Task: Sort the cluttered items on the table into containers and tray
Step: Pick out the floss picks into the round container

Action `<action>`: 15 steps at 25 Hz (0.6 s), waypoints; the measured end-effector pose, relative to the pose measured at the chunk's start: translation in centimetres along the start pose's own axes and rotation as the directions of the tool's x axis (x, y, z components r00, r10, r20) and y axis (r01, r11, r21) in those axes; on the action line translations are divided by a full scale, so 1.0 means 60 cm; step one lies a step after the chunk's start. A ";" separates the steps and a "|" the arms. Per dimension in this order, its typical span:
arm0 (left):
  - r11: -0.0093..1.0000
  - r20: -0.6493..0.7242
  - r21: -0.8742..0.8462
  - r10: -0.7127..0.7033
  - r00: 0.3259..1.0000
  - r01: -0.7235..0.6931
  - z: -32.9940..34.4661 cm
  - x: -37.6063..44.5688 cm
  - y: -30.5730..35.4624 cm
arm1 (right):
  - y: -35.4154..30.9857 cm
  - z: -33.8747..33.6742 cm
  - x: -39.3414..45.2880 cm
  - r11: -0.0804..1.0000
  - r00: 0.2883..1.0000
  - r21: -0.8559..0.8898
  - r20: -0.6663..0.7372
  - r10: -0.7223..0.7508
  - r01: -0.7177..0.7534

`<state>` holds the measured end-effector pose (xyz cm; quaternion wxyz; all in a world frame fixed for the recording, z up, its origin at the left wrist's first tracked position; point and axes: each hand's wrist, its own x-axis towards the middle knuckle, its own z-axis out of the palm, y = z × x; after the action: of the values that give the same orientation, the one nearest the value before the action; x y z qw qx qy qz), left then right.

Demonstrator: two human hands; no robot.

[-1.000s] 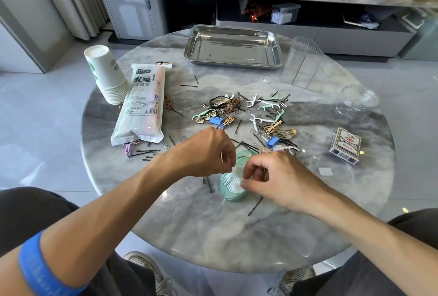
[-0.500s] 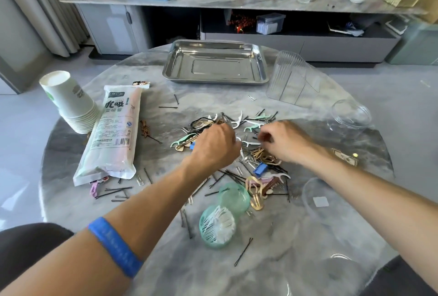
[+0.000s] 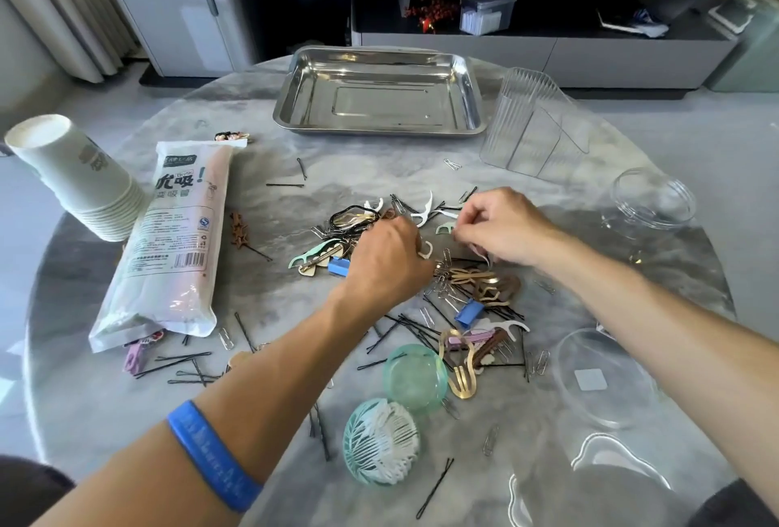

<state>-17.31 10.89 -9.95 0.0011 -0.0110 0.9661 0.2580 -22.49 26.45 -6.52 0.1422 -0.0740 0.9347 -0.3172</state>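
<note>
I'm looking down at both hands working in the pile of small clutter [image 3: 425, 269] in the middle of the marble bench [image 3: 126, 408]. My left hand [image 3: 385, 261] is lying knuckles-up over the hair clips and floss picks, fingers curled under; I cannot tell what, if anything, they are pinching. My right hand [image 3: 503, 229] is hovering just beside it, fingers bunched together and pinching at something small and white, a floss pick by the look of it, though it is mostly hidden. The steel tray [image 3: 295, 105] is sitting at the far edge of the bench, and the ribbed clear holder [image 3: 531, 126] is standing right of it. Nearer me, the teal pot of floss picks [image 3: 379, 442] is resting beside its teal lid [image 3: 415, 377]. A clear round jar [image 3: 651, 200] is lying far right. The stack of paper cups [image 3: 76, 176] and the straw packet [image 3: 173, 240] are lying on the left.
</note>
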 end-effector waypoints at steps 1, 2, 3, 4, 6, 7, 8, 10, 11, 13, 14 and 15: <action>0.999 -0.005 0.040 0.022 1.000 -0.021 0.001 0.000 0.002 | -0.003 -0.010 -0.006 0.988 0.999 0.153 -0.023 0.031 -0.027; 0.997 -0.007 0.071 0.036 0.999 -0.035 0.001 0.002 0.002 | -0.007 -0.017 -0.012 0.954 0.998 0.297 -0.031 0.052 -0.041; 0.996 0.003 0.085 0.040 0.999 -0.040 -0.001 0.004 0.003 | -0.010 -0.023 -0.020 0.915 0.998 0.402 -0.029 0.064 -0.047; 0.995 0.026 0.090 0.041 0.999 -0.044 -0.003 0.007 0.001 | -0.014 -0.025 -0.028 0.884 0.997 0.464 -0.020 0.071 -0.054; 0.994 0.063 0.092 0.053 0.997 -0.058 -0.009 0.006 -0.005 | -0.019 -0.026 -0.047 0.862 0.997 0.503 -0.009 0.075 -0.060; 0.993 0.062 0.094 0.066 0.996 -0.071 -0.014 0.003 -0.009 | -0.022 -0.026 -0.054 0.864 0.997 0.500 -0.009 0.072 -0.058; 0.992 0.049 0.090 0.085 0.995 -0.089 -0.019 -0.001 -0.011 | -0.025 -0.027 -0.061 0.867 0.998 0.495 -0.015 0.068 -0.052; 0.990 -0.009 0.049 0.136 0.991 -0.135 -0.037 -0.008 -0.011 | -0.034 -0.029 -0.071 0.863 0.997 0.505 -0.041 0.059 -0.031; 0.988 -0.033 0.024 0.152 0.988 -0.151 -0.047 -0.012 -0.011 | -0.040 -0.028 -0.077 0.854 0.997 0.520 -0.053 0.050 -0.015; 0.986 -0.066 0.020 0.164 0.984 -0.163 -0.071 -0.026 -0.016 | -0.056 -0.023 -0.095 0.838 0.997 0.545 -0.074 0.015 0.028; 0.986 -0.078 0.030 0.163 0.984 -0.161 -0.082 -0.035 -0.021 | -0.063 -0.017 -0.107 0.837 0.997 0.544 -0.081 -0.004 0.047; 0.986 -0.086 0.041 0.163 0.983 -0.160 -0.091 -0.043 -0.026 | -0.070 -0.011 -0.120 0.843 0.996 0.535 -0.087 -0.019 0.062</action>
<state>-14.70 6.85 -5.98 -0.0625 0.0558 0.9672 0.2399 -15.69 25.18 -1.87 0.1140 -0.0386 0.8118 -0.5714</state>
